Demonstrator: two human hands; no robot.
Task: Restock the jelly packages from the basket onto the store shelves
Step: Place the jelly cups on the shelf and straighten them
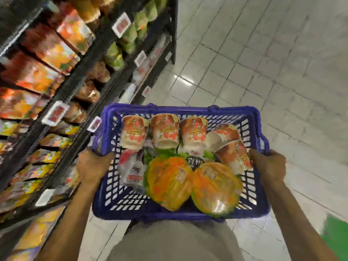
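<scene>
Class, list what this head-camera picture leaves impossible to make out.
Head view: print on the price tags is blurred.
Head view: what lies lower in the basket is hidden by the jelly cups and round bags.
Head view: fingertips of the left hand and right hand, gripping the rim, are hidden behind it.
Head view: the green thing is cut off by the right edge.

A dark label on a green packet [196, 161] in the basket [180, 108] bore white Chinese characters, seemingly 青梅; the cups [165, 131] and price tags [122, 25] were too blurred to read.
</scene>
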